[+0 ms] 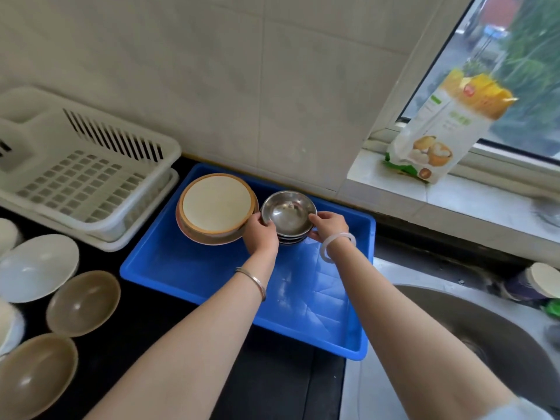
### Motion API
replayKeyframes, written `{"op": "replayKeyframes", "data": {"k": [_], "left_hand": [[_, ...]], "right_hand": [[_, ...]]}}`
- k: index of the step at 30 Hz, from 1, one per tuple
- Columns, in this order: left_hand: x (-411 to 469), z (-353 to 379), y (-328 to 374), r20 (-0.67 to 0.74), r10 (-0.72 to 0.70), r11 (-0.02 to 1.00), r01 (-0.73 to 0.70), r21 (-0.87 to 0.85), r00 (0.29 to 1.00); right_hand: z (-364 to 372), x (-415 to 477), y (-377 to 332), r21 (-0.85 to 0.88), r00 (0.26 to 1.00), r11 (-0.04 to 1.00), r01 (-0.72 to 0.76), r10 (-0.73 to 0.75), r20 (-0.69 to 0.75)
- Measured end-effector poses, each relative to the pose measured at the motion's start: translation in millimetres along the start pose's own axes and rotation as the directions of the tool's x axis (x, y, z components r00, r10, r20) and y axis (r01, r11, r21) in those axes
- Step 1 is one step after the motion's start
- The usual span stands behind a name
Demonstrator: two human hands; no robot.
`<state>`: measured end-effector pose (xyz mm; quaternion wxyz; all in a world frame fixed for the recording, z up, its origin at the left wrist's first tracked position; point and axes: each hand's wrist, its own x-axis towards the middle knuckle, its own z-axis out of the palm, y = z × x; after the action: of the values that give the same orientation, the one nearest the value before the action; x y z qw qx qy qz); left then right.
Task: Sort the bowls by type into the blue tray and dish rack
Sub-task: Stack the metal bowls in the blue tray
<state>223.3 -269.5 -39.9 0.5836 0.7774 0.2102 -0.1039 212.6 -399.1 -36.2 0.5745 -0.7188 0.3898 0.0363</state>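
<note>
A stack of small steel bowls (pixel 288 215) stands at the back of the blue tray (pixel 194 274). My left hand (pixel 261 234) grips the stack's left side and my right hand (pixel 328 227) grips its right side. Beside it to the left, also in the tray, lies a stack of cream bowls with orange rims (pixel 216 204). The white dish rack (pixel 78 174) sits at the back left with nothing in it. On the dark counter at the left are a white bowl (pixel 38 266) and two brown bowls (pixel 83 303) (pixel 35 374).
More white bowls (pixel 7 325) are cut off at the left edge. A steel sink (pixel 485 334) lies at the right, with a cup (pixel 542 281) behind it. A food bag (pixel 442 128) leans on the windowsill. A tiled wall rises behind the tray.
</note>
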Motion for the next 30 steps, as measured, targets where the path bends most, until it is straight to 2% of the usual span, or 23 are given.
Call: {"op": "replayKeyframes", "data": {"k": [9,19,30], "left_hand": [[2.3,6.9,-9.8,-0.038,0.029,0.998,-0.027,0.059,0.999],[-4.3,-0.8,-19.2,-0.018,0.006,0.999,-0.007,-0.047,1.000],[-6.2,-5.8,-26.9,0.053,0.055,0.997,-0.053,-0.048,0.997]], "right_hand": [[9.7,5.6,11.6,-0.103,0.996,0.993,0.062,-0.069,-0.056],[20.5,-8.7,18.8,-0.099,0.969,0.975,0.198,-0.210,-0.130],[25.2,-18.3,19.1,-0.116,0.980,0.978,0.171,-0.182,-0.085]]}}
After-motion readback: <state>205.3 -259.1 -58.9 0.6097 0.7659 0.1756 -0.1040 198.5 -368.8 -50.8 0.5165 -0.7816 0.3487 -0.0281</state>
